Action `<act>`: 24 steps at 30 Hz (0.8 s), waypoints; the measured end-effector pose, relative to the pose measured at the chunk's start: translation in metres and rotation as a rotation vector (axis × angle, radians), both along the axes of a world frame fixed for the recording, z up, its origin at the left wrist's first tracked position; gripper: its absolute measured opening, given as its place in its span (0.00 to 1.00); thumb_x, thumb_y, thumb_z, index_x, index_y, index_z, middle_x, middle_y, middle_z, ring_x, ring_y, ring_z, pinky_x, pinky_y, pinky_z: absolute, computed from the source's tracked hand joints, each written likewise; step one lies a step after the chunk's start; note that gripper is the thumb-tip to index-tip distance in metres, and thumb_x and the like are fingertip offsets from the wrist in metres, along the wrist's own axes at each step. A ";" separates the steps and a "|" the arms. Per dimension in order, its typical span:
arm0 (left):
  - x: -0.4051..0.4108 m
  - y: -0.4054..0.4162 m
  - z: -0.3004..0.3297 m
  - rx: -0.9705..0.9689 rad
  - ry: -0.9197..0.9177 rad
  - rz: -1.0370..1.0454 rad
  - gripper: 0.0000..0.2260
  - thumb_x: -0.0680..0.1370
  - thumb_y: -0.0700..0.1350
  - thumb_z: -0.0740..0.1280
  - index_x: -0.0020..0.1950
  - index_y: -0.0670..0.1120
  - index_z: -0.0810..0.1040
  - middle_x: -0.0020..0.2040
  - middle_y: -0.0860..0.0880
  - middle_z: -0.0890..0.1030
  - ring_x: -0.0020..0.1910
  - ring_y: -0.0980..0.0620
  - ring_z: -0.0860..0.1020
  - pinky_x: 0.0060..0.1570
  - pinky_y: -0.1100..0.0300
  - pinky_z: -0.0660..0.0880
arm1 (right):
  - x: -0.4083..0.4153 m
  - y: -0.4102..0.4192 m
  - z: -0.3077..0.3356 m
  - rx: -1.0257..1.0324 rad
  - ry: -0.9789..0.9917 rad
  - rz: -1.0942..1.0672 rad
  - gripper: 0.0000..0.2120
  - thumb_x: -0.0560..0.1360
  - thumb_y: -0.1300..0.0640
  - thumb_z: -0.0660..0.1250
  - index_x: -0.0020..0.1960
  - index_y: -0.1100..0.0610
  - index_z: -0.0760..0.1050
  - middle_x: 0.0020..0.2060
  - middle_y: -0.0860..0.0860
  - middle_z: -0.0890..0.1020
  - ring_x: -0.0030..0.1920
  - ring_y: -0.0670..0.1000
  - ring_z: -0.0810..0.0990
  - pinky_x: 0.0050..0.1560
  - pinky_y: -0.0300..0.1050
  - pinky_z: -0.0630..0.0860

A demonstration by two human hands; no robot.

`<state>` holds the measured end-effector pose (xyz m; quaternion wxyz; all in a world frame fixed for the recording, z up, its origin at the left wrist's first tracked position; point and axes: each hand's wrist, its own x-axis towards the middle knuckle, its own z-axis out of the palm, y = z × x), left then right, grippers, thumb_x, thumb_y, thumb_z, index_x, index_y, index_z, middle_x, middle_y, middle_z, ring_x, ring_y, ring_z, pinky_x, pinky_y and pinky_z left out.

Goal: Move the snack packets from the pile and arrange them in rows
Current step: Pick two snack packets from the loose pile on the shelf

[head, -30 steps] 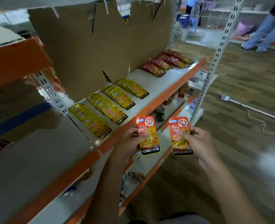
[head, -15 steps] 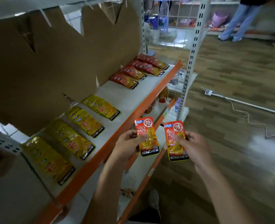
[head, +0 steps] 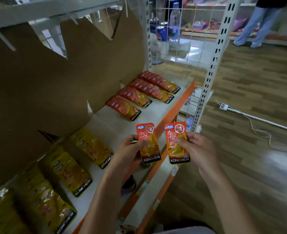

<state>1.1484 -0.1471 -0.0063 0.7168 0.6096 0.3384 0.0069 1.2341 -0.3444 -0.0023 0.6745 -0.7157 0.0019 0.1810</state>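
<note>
The left hand (head: 131,149) is pinching one orange packet (head: 148,143) by its left edge, thumb on the front and fingers curled behind. The right hand (head: 196,149) is pinching a second orange packet (head: 177,143) by its right edge in the same way. Both packets are being held upright, label facing the camera, side by side and apart, just in front of the orange lip of the shelf (head: 117,129).

Step in hand, as I judge it: carrying the pair to the orange rows. To do it well, both should be kept flat and label-up, brand strip toward the shelf lip, matching the packets already down. They are thin, slick foil, so an edge pinch may be letting them swivel; a firmer pinch lower down would help.

On the shelf nearest the camera, yellow rows (head: 71,173) are lying in overlapped stacks; the nearest is blurred, so no count. A bare patch of shelf is sitting between the yellow and the orange. Past it, four orange rows (head: 144,95) are running back toward the cardboard backing (head: 55,81). The nearest orange row (head: 124,108) is looking shortest, probably the one to top up. Each packet should be laid overlapping the last one, not shoved, or the row will be skewing. No pile is in view.
</note>
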 end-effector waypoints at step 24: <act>0.129 -0.013 0.005 -0.082 -0.013 0.731 0.08 0.72 0.41 0.76 0.49 0.45 0.84 0.41 0.47 0.87 0.42 0.49 0.84 0.45 0.56 0.81 | 0.238 0.068 0.009 -0.089 -0.104 0.609 0.07 0.76 0.56 0.71 0.42 0.46 0.80 0.43 0.48 0.86 0.46 0.51 0.86 0.50 0.55 0.83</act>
